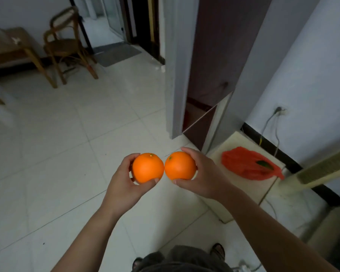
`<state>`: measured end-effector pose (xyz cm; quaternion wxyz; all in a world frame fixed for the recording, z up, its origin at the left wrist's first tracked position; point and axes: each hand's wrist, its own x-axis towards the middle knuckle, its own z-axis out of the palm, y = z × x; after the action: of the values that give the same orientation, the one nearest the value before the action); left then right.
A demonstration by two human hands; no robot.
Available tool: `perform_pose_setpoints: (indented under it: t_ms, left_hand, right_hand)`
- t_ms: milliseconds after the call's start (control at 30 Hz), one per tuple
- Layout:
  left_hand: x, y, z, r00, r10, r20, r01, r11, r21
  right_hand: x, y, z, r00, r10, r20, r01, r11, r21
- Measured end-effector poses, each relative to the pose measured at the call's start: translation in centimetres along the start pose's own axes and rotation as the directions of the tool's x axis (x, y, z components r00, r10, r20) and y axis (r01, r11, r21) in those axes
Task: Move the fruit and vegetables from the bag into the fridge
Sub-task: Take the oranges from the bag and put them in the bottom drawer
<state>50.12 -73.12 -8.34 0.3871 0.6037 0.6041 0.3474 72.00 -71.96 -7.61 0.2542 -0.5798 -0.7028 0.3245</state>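
Note:
My left hand (124,183) grips an orange (148,167), thumb under it and fingers behind. My right hand (201,173) grips a second orange (180,165). The two oranges touch side by side in front of me, above the floor. A red plastic bag (247,163) lies slumped on a low cream-coloured surface (234,142) to the right, with something green showing through it. A tall grey appliance (178,75), seemingly the fridge, stands ahead with its dark door (220,46) swung open.
White tiled floor (67,134) spreads to the left and ahead. Wooden chairs (67,46) and a table stand at the far left. A wall socket with cables (279,112) is on the right wall. My feet show at the bottom edge.

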Motion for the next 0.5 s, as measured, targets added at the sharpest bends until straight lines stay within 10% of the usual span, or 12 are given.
perform_pose_setpoints:
  t_ms: [500]
  left_hand:
    - [-5.4,-9.7,-17.0,0.934,-0.205,-0.294,0.188,0.979,-0.083]
  right_hand:
    - [6.1,-11.3,15.3,0.944,-0.23,0.237,0.228,0.973,0.036]
